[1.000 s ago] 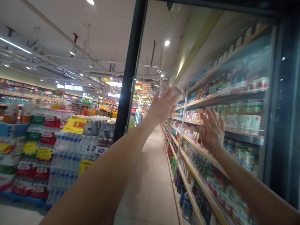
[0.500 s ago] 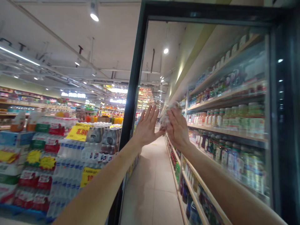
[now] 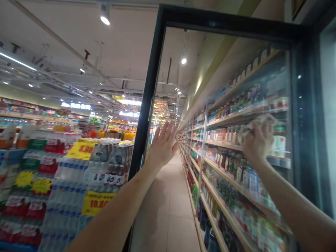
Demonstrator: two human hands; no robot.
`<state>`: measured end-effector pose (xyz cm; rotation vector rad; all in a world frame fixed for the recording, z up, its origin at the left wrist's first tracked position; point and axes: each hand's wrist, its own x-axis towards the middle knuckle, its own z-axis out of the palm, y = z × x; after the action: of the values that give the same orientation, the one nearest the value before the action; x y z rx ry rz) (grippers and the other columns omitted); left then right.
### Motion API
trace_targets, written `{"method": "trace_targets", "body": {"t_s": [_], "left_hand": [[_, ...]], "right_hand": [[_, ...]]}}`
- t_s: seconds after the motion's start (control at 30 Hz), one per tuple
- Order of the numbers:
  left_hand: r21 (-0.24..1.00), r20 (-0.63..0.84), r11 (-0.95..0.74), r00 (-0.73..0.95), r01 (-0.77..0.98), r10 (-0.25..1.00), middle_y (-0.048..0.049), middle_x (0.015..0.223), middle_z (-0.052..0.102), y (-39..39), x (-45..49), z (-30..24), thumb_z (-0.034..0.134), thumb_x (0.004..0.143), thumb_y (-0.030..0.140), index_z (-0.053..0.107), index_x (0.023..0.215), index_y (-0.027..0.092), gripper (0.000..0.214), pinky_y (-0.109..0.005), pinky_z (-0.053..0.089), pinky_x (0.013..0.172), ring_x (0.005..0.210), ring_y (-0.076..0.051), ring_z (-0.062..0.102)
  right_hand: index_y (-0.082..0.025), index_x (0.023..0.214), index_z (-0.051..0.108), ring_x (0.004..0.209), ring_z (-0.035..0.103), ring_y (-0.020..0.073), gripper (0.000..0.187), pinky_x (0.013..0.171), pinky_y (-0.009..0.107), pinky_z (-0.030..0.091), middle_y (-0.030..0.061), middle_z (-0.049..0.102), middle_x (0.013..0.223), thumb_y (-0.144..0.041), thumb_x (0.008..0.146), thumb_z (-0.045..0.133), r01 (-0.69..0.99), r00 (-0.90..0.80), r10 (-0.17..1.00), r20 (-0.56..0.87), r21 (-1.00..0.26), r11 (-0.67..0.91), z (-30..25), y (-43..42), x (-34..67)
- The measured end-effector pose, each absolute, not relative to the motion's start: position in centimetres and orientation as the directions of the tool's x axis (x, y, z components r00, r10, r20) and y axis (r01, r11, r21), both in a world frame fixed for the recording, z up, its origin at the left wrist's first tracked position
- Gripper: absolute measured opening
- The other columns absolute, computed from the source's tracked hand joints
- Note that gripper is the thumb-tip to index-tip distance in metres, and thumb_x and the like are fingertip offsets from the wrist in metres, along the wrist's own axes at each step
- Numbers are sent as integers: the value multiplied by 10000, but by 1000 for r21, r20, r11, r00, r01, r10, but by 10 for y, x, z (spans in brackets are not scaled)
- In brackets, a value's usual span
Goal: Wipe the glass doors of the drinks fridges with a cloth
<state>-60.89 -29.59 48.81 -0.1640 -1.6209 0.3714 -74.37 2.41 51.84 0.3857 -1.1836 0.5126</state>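
Glass pane [image 3: 223, 70]: standing ahead of my grips, with bottle shelves [image 3: 223, 121] showing in it. Dark frame upright [image 3: 147, 94]: running just left of my left grip [image 3: 162, 145]. That grip is holding nothing and is spreading its fingers wide; whether the palm is touching the glass, I cannot tell. Right grip [image 3: 256, 146]: closing around a crumpled pale cloth [image 3: 264, 120]. Change: the cloth is no longer sitting just beside my left grip but showing well to its right, so it is apparently covering another stretch of pane.
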Motion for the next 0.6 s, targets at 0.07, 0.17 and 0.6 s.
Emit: {"method": "trace_targets", "body": {"t_s": [0.07, 0.17, 0.6], "left_hand": [[-337, 941, 933, -82, -128, 328, -110, 1483, 304, -298, -610, 488, 348, 922, 363, 275, 1409, 159, 533, -435, 222, 1128, 1399, -230, 202], [-347, 938, 927, -79, -143, 339, -111, 1480, 308, -301, -611, 487, 353, 922, 367, 307, 1396, 147, 524, -428, 221, 1127, 1391, -235, 228], [-296, 954, 943, -89, -151, 285, -103, 1491, 278, -298, -616, 484, 348, 921, 344, 306, 1406, 152, 523, -447, 205, 1128, 1396, -240, 212]], "right_hand": [[-219, 1252, 550, 1299, 382, 351, 429, 1010, 573, 324, 126, 447, 1395, -378, 892, 379, -549, 277, 89, 957, 82, 832, 517, -40, -720], [-284, 1218, 553, 1337, 349, 264, 364, 1054, 547, 292, 46, 450, 1407, -369, 895, 410, -502, 284, -266, 921, 379, 777, 514, -110, -689], [-132, 1282, 517, 1311, 336, 389, 480, 934, 642, 323, 227, 409, 1392, -312, 864, 365, -449, 73, 230, 970, -174, 876, 502, 38, -736]]}}
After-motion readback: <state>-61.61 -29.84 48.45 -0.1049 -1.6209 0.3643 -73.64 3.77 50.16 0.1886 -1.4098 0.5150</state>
